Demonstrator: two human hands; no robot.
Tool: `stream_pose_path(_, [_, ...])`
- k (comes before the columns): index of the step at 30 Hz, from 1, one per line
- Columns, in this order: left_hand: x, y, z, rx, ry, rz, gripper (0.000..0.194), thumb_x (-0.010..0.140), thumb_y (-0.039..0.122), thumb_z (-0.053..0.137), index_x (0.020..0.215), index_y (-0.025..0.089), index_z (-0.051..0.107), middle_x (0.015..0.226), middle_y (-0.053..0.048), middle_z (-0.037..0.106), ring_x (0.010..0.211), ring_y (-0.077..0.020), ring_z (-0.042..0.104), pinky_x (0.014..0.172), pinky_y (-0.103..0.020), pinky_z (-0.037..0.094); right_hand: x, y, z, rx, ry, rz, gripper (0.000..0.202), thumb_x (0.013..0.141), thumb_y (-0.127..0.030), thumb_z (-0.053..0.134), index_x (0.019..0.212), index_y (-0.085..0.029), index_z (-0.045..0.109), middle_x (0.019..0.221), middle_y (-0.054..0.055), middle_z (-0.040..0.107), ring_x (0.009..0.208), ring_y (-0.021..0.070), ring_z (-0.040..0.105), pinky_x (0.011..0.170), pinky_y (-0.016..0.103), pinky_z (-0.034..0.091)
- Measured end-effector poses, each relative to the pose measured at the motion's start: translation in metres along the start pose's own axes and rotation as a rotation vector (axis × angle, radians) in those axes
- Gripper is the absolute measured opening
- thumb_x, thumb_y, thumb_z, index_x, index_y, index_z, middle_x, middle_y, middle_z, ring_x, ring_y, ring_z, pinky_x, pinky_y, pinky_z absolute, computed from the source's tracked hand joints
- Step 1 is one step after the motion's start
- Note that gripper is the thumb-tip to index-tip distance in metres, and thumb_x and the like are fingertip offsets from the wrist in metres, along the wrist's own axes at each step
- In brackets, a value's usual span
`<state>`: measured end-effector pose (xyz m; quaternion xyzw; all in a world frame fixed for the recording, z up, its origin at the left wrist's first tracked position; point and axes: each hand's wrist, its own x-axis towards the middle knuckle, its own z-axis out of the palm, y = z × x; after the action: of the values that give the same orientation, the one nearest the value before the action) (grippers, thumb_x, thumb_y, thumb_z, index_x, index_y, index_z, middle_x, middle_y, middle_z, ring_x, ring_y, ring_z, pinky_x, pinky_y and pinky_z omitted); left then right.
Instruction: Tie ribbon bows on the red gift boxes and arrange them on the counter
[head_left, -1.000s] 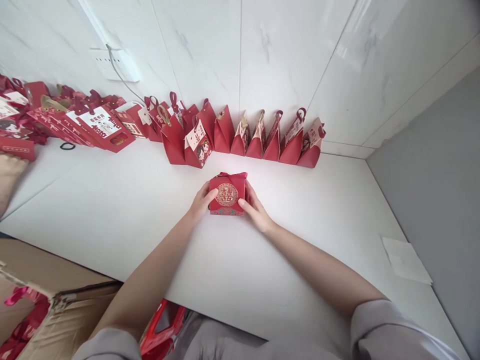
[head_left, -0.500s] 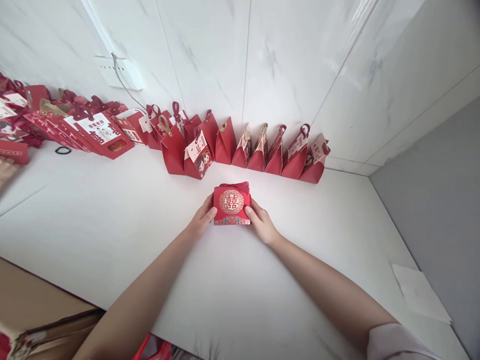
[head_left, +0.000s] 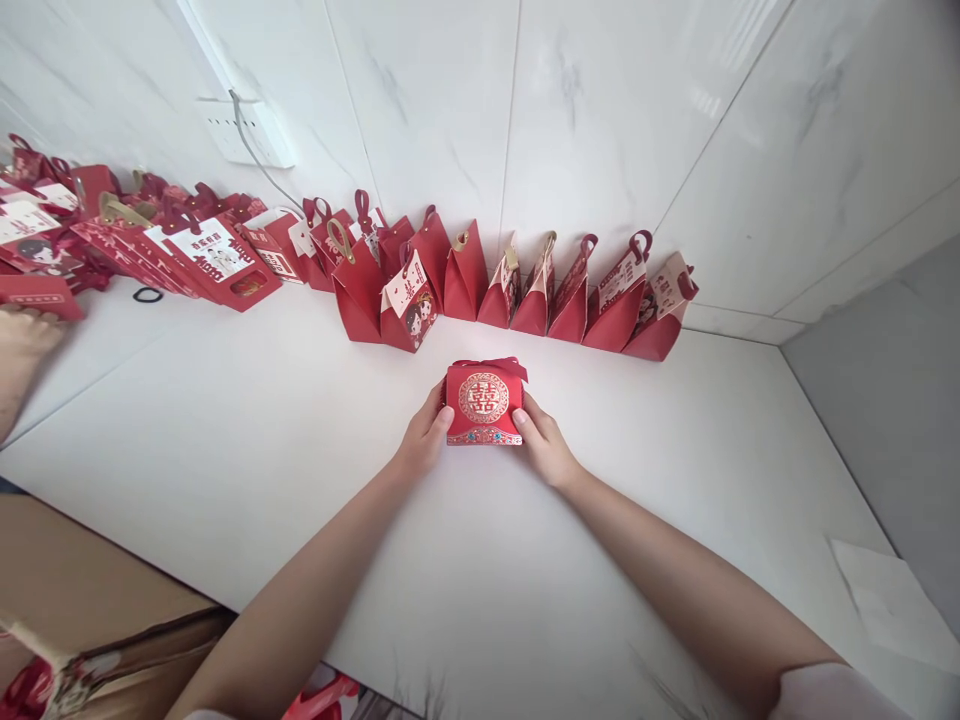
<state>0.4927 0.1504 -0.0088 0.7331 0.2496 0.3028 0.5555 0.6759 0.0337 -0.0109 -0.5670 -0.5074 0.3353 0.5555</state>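
Left fingers [head_left: 445,420], right fingers [head_left: 519,417] — clasping 2 sides of red box [head_left: 484,403] | emblem [head_left: 484,398] — 囍

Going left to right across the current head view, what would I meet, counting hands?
Co-worker's hand → black ring → wall socket → left hand → held box → right hand → white sheet.

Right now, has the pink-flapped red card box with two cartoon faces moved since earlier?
No: the pink-flapped box shows no shift either way against the white wall socket.
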Motion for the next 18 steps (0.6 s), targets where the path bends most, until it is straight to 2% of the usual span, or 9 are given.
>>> stream_pose_path(13, [-0.0011,0.0045,0.0015,0.022,0.019,-0.020,0.068,0.096,0.060,0.039,0.151,0.020,0.036,0.148,-0.011,0.051,0.139,-0.0333,0.044,0.115,-0.047,0.037,-0.0008,0.0030,-0.0005,-0.001,0.003,0.020,0.061,0.098,-0.060,0.040,0.148,-0.024,0.041,0.148,0.005,0.053,0.132,0.0277,0.052,0.111,0.044,0.041])
stream_pose_path(18, [-0.0008,0.0026,0.0009,0.032,0.014,-0.006,0.065,0.098,0.059,0.038,0.151,0.021,0.036,0.150,-0.010,0.050,0.139,-0.0325,0.044,0.115,-0.046,0.037,-0.0005,0.0042,-0.0005,-0.018,0.002,0.025,0.062,0.098,-0.061,0.039,0.148,-0.025,0.041,0.148,0.005,0.053,0.133,0.0278,0.052,0.111,0.044,0.042])
